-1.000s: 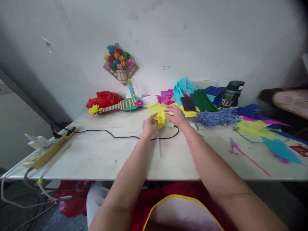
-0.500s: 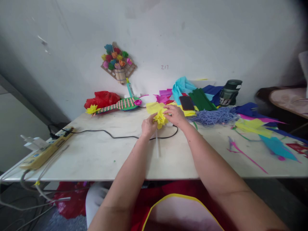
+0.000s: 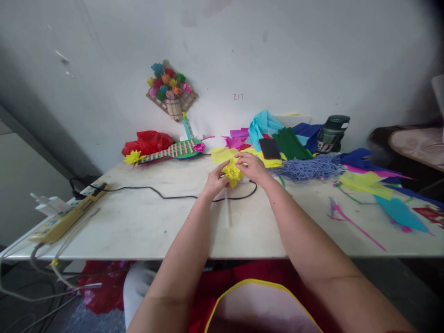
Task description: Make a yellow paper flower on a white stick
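Observation:
A yellow crepe-paper flower [image 3: 231, 171] with pointed petals is between my two hands, above the middle of the table. My left hand [image 3: 215, 181] closes on its left petals, thumb and fingers together. From the right, my right hand [image 3: 252, 166] pinches petals at the flower's upper right side. A pale, thin stick [image 3: 226, 212] runs from below the flower toward me; whether it is fixed to the flower is hidden. Right behind the hands lies a sheet of yellow crepe paper [image 3: 223, 155].
A black cable [image 3: 156, 192] crosses the white table [image 3: 132, 231] from a power strip [image 3: 65, 217] at left. Behind stands a green paper-covered lute shape [image 3: 176, 150] with a glue bottle [image 3: 188, 126]. A phone [image 3: 269, 149], blue cords [image 3: 307, 169] and a dark jar [image 3: 331, 134] are at right.
My left hand has shifted slightly and its fingers are set differently on the flower's left side. The flower has turned a little; my right hand stays nearly in place.

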Motion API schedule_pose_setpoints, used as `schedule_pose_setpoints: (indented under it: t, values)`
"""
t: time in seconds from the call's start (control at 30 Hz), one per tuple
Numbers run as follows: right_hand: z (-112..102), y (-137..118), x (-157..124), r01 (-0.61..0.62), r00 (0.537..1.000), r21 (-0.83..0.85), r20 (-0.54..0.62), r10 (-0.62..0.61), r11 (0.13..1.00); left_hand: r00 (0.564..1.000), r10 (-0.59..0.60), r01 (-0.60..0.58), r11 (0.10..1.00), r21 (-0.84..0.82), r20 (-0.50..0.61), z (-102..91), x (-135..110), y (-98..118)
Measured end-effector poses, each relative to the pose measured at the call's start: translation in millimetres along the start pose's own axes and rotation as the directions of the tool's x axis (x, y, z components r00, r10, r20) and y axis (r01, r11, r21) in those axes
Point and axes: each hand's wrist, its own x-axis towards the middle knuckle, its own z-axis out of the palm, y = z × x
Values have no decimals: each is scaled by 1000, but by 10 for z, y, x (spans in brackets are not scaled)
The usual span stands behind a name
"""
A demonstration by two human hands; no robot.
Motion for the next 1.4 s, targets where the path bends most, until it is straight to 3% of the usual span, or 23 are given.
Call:
schedule_pose_setpoints:
  t: [0.13, 0.4, 0.53, 0.7, 1.03, 1.17, 1.23, 1.3, 1.4]
  values:
    - [2, -26, -3, -52, 998, 73, 23, 50, 996, 1000, -22, 22, 1000, -17, -11, -39, -28, 53]
    - [14, -71, -12, -57, 998, 87, 45, 53, 995, 987, 73, -63, 995, 73, -141, -74, 10, 23]
    - [37, -77, -12, -62, 997, 81, 59, 57, 995, 984, 19, -14, 999, 32, -179, -61, -12, 60]
    - [50, -90, -15, -55, 996, 84, 74, 49, 995, 982, -42, 36, 999, -36, -185, -52, -28, 95]
    - [39, -152, -17, -32, 993, 96, 115, 21, 995, 982, -31, 10, 994, -109, -187, -55, 0, 54]
    - [27, -129, 2, -23, 999, 129, 50, 16, 991, 977, -32, 2, 990, -142, -213, -64, 4, 50]
    - [-26, -95, 12, -77, 997, 84, -3, 77, 993, 971, -39, 2, 988, -153, -235, -76, 9, 45]
    - [-116, -42, 13, -223, 975, -64, -28, 221, 973, 967, -49, 6, 986, -169, -251, -92, 15, 36]
    - [-274, 71, -4, -425, 883, -396, 15, 469, 814, 964, -62, 6, 977, -214, -257, -117, 28, 16]
